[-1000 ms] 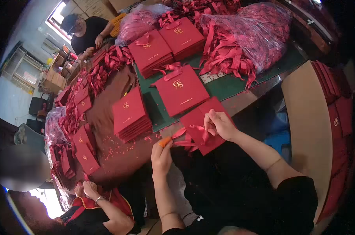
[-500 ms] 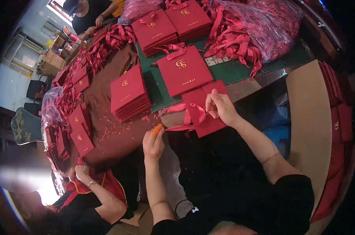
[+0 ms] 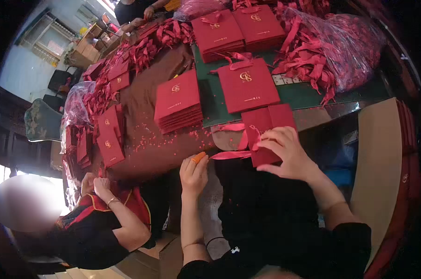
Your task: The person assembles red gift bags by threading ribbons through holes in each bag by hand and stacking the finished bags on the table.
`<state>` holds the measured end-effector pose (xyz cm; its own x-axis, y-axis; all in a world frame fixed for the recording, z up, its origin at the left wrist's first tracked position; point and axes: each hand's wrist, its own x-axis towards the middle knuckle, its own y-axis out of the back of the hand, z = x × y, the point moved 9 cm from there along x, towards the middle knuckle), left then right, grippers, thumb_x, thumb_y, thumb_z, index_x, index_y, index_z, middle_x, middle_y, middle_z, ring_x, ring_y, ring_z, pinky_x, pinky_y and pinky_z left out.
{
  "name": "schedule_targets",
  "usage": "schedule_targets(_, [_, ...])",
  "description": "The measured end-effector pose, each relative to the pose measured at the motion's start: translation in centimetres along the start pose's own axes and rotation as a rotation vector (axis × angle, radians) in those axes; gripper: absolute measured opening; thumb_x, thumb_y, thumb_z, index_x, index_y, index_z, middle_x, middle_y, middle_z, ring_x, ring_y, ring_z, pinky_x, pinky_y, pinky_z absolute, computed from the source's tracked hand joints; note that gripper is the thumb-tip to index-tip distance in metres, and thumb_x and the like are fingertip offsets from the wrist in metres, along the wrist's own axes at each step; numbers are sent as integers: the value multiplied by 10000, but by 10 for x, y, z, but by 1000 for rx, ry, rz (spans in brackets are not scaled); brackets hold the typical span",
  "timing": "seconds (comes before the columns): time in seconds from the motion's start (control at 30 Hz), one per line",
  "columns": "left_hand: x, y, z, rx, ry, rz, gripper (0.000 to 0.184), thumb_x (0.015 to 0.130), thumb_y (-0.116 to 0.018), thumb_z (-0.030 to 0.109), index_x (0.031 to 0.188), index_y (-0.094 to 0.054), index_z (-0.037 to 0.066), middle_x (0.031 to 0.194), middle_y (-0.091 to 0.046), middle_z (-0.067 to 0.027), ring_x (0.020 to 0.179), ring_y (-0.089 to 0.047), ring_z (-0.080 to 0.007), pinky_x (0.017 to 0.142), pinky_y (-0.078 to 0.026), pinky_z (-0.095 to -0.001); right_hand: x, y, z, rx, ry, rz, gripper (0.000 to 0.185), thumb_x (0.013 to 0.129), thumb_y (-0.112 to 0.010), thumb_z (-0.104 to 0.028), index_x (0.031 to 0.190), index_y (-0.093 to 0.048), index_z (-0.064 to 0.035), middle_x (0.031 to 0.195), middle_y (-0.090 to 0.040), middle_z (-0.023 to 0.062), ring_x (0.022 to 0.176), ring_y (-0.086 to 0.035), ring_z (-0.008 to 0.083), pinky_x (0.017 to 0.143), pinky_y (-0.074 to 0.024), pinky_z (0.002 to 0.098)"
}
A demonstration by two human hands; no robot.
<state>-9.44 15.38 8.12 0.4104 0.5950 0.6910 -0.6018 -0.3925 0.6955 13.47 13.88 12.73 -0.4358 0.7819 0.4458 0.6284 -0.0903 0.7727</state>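
Note:
A dark red paper gift bag lies at the table's front edge, its lower part over my lap. A pink-red ribbon trails from it to the left. My right hand is over the bag, thumb and fingers spread, the fingertips near the ribbon where it meets the bag. My left hand is left of the ribbon's tip, fingers pressed together, with an orange cover on one finger. Whether it pinches anything is hidden. Just beyond lies another red bag with a gold logo.
Stacked red bags stand left, with more bag stacks behind. A plastic sack of ribbons fills the back right. Red scraps dot the brown tablecloth. A co-worker's hands are at lower left; a cardboard box stands right.
My right hand has gone from a raised, closed pose to spread fingers over the bag. The left hand stays close to the ribbon's end. The whole view has shifted, with the table further right.

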Motion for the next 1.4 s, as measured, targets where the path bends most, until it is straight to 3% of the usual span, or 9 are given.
schedule_targets(0.2, [6,11,16,-31,12,42,178,757,-670,-56,930,-674,-14,929,-657,-135,811,-623,-285,688,-508,-358,-23,-9,10,-394,-69,-184,582,717,-730,-195,1255,-543,-79,1336,-470,130,1259,-382,350,1017,-338,495])
schedule_targets(0.37, [8,26,24,-40,76,170,254,733,-670,-57,983,-676,-14,984,-651,-149,845,-617,-291,746,-509,-365,-9,85,-16,-53,29,222,409,573,-732,7,977,-680,-28,1009,-649,99,890,-625,265,813,-493,361])
schedule_targets(0.43, [9,28,24,-23,89,231,261,742,-657,-62,999,-674,-19,989,-650,-158,858,-616,-291,758,-508,-363,-1,113,11,141,29,447,277,699,-714,-6,971,-661,-12,990,-649,82,861,-615,195,800,-476,322])
schedule_targets(0.57, [20,24,25,-135,209,292,224,884,-569,-19,1095,-636,-55,1077,-631,-182,955,-609,-295,811,-499,-355,50,89,117,799,-526,749,190,948,-559,-109,1081,-564,26,934,-636,27,858,-564,109,768,-450,257])
schedule_targets(0.8, [59,-35,25,-521,476,171,354,889,-558,4,1238,-545,-49,1239,-559,-211,1129,-557,-329,942,-434,-347,80,5,196,549,-645,638,268,895,-584,-38,1147,-496,-12,858,-635,59,775,-580,103,689,-455,249])
schedule_targets(0.97, [85,-66,22,-258,442,-23,622,850,-660,121,1399,-380,37,1373,-431,-222,1130,-509,-396,930,-424,-427,76,5,198,426,-680,676,255,875,-611,-39,1116,-533,-6,930,-621,60,814,-585,133,748,-470,268])
schedule_targets(1.07, [91,-87,8,-296,546,-120,624,841,-673,130,1394,-396,54,1373,-428,-225,1070,-536,-397,897,-438,-428,77,0,210,489,-654,721,264,870,-624,-50,1117,-551,8,945,-619,53,852,-581,137,788,-462,269])
schedule_targets(1.1, [98,-85,8,-309,564,-116,614,834,-675,123,1386,-412,66,1338,-460,-235,1054,-548,-394,872,-457,-418,79,-5,213,599,-669,680,284,869,-631,-103,1116,-550,14,1135,-536,131,979,-565,217,851,-456,328])
schedule_targets(1.4, [111,-87,-11,-381,536,-39,472,845,-667,63,1294,-526,23,1260,-571,-196,1171,-559,-300,959,-462,-370,79,-10,205,898,-733,668,302,875,-624,-80,1151,-561,26,1014,-630,59,935,-579,137,849,-450,273])
